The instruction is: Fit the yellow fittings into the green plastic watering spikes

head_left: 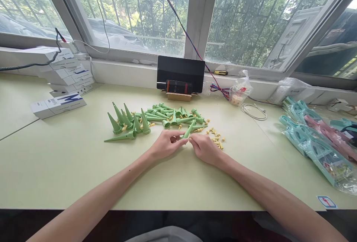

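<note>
My left hand (167, 144) is closed around the base of a green plastic watering spike (189, 129), whose tip points up and away to the right. Fingers of my right hand (205, 147) are pinched together right at the spike's lower end; what sits between them is too small and covered to make out. Just right of that hand lie several small yellow valve pieces (216, 137). Beyond both hands spreads a pile of green spikes (167, 115), some with yellow pieces at their ends. Left of the pile, several spikes (125, 120) stand upright, and one lying spike (121, 136) rests in front of them.
At the back, a phone (179, 86) leans before a dark tablet (181, 71). White boxes (60, 105) are stacked at left. A coiled white cable (254, 111) and a plastic bag (240, 89) lie at back right. Wrapped teal plastic items (315, 141) occupy the right side.
</note>
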Action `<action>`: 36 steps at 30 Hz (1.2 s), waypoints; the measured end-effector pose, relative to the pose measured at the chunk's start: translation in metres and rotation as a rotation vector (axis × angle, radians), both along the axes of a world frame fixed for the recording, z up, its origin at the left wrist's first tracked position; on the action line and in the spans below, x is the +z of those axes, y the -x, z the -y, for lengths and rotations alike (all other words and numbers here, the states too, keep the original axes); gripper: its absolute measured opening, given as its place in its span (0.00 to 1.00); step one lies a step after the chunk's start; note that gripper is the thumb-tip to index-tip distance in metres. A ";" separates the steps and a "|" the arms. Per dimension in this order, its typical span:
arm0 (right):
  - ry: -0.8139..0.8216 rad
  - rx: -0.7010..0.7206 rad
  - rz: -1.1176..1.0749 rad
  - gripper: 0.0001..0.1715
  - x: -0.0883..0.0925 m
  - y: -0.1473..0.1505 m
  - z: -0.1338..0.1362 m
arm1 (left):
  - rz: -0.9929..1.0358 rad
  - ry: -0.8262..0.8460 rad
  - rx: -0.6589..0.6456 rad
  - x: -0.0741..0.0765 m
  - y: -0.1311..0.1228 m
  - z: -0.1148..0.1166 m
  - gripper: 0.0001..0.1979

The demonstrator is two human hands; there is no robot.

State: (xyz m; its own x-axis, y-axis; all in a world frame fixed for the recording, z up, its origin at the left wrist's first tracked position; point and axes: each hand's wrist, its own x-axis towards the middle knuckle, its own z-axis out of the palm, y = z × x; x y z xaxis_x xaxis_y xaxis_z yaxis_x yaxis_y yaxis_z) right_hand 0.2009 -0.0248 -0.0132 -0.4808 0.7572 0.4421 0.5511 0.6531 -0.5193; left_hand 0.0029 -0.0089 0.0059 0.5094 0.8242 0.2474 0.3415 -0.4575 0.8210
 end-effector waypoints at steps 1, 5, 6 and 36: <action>0.012 0.002 -0.021 0.16 0.000 0.000 0.000 | -0.001 -0.003 -0.002 0.000 0.000 0.000 0.22; 0.078 0.013 -0.102 0.18 0.001 0.002 0.001 | -0.004 0.002 -0.018 -0.001 0.002 -0.001 0.22; 0.092 0.012 -0.116 0.19 0.001 0.002 0.001 | -0.003 0.004 -0.021 -0.001 0.002 -0.002 0.22; 1.118 0.294 -0.826 0.17 0.008 -0.002 -0.001 | 0.197 0.205 -0.010 -0.002 0.000 -0.003 0.23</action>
